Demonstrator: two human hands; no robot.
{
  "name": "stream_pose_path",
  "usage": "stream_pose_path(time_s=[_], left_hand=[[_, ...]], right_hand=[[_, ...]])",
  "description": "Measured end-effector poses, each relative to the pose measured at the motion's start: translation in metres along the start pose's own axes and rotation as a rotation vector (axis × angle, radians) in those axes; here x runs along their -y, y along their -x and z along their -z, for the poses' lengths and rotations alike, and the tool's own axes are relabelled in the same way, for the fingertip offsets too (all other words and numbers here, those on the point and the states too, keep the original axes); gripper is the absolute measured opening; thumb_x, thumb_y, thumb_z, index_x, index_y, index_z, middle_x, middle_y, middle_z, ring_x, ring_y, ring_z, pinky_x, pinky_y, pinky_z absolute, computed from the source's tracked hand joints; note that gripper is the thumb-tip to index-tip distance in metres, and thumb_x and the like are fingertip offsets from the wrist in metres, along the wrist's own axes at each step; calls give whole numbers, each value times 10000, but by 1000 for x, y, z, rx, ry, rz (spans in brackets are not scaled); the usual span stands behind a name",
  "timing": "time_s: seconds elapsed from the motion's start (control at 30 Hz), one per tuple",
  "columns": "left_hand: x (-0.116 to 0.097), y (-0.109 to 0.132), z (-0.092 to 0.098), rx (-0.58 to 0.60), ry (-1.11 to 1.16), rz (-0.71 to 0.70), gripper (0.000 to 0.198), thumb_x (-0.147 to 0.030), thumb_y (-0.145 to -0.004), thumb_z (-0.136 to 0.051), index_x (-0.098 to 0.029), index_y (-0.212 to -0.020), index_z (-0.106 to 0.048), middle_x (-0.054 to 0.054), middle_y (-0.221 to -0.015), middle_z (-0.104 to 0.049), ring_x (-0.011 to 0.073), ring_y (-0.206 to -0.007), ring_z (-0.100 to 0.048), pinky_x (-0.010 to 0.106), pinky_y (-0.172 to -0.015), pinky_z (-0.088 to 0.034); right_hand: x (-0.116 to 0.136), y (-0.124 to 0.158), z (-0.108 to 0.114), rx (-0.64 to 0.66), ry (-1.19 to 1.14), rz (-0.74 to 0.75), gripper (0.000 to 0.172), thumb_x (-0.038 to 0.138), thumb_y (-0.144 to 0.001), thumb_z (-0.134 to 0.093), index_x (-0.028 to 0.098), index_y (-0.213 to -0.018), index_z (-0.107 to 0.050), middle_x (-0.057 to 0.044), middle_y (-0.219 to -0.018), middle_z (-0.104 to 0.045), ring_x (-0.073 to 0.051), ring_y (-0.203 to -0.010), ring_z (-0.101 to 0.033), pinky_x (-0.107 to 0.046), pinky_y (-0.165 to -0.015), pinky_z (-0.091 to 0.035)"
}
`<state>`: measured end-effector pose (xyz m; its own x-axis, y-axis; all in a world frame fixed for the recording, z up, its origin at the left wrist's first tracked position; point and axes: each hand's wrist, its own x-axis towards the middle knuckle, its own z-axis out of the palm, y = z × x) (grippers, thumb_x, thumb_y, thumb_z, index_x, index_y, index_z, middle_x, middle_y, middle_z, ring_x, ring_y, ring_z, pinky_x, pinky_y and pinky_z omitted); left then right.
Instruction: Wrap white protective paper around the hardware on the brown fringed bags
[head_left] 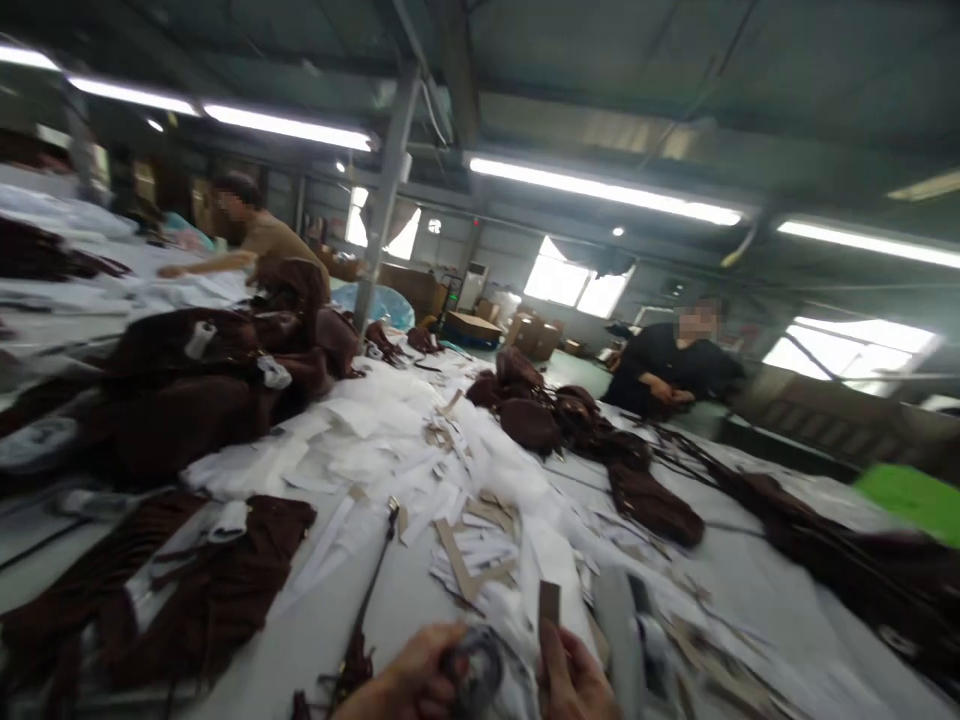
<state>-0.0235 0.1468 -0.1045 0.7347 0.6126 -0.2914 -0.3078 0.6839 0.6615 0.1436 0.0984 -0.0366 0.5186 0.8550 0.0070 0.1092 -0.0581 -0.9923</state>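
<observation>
Low in the middle of the head view, my left hand [421, 668] is closed round a dark, rounded, shiny thing [480, 672], too blurred to name. To its right my right hand [576, 680] pinches a flat grey-brown strip [550, 604] that stands up from the fingers. Pale, see-through material lies between the two hands. Just beyond them are loose white and beige strips [480, 550] in a heap. A thin dark strap [375, 570] with a metal clasp lies left of my left hand.
Brown bags [202, 400] are piled at left, with more brown bags [532, 410] farther back. White sheets [352, 430] cover the middle of the table [277, 665]. One person [277, 235] leans over at left; another person [671, 365] is at back right. A metal post [386, 200] rises beyond.
</observation>
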Motion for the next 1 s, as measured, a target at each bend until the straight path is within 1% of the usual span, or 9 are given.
stream_pose_path(time_s=[0.03,0.07,0.17,0.3,0.4,0.5,0.63,0.73,1.0], left_hand=[[5,-4,1,-28,26,21,394,-499,-901,-494,-131,-776,-559,-57,-600,-514,20,-355,-346,146,-324,-283],[9,-7,2,-49,46,32,423,-536,-871,-515,-143,-712,-521,-81,-547,-465,1,-313,-243,139,-288,-170],[15,-9,4,-79,71,46,438,-563,-771,-622,-163,-667,-478,-104,-492,-420,-10,-297,-159,150,-293,-44],[15,-2,2,-107,58,21,436,-555,-749,-643,-165,-653,-475,-108,-460,-409,-11,-290,-127,155,-301,-17],[15,2,-2,-131,35,-19,441,-564,-741,-643,-165,-653,-479,-110,-451,-406,-14,-286,-124,151,-298,-22],[15,3,-5,-154,2,-82,469,-597,-699,-663,-167,-650,-482,-109,-449,-416,-14,-276,-163,146,-292,-30],[17,4,-7,-174,-55,-177,468,-603,-672,-688,-171,-708,-513,-97,-510,-496,-13,-264,-223,142,-278,-56],[19,4,-7,-178,-102,-220,462,-603,-672,-688,-176,-740,-525,-89,-550,-536,-12,-254,-233,146,-262,-94],[26,2,-6,-228,-208,-316,494,-657,-675,-654,-196,-776,-508,-101,-520,-498,5,-238,-249,156,-257,-149]], right_hand=[[-4,13,3,35,9,-19,587,732,-576,-666,166,-727,-627,72,-433,-452,-92,-374,-409,-219,-373,-309],[-9,25,5,78,38,-36,565,716,-592,-666,161,-688,-627,68,-430,-447,-96,-393,-413,-221,-388,-311],[-22,49,4,127,142,19,452,612,-722,-615,163,-686,-647,3,-545,-591,-149,-531,-538,-240,-500,-393],[-34,61,-5,107,367,123,279,428,-816,-556,192,-742,-684,-51,-731,-709,-214,-710,-633,-272,-653,-418],[-40,61,-14,77,585,133,241,299,-823,-516,214,-654,-666,-64,-702,-713,-239,-702,-648,-294,-643,-382],[-43,60,-19,57,690,94,226,209,-774,-516,213,-589,-646,-97,-666,-708,-280,-697,-658,-316,-617,-354],[-42,60,-19,8,644,76,253,261,-815,-487,215,-637,-661,-100,-721,-722,-277,-732,-660,-315,-625,-355],[-40,61,-19,-15,598,70,296,315,-840,-475,216,-620,-646,-83,-700,-715,-243,-681,-639,-305,-615,-350],[-38,60,-21,11,476,65,324,330,-785,-545,211,-487,-592,-53,-552,-654,-203,-566,-574,-297,-541,-291]])
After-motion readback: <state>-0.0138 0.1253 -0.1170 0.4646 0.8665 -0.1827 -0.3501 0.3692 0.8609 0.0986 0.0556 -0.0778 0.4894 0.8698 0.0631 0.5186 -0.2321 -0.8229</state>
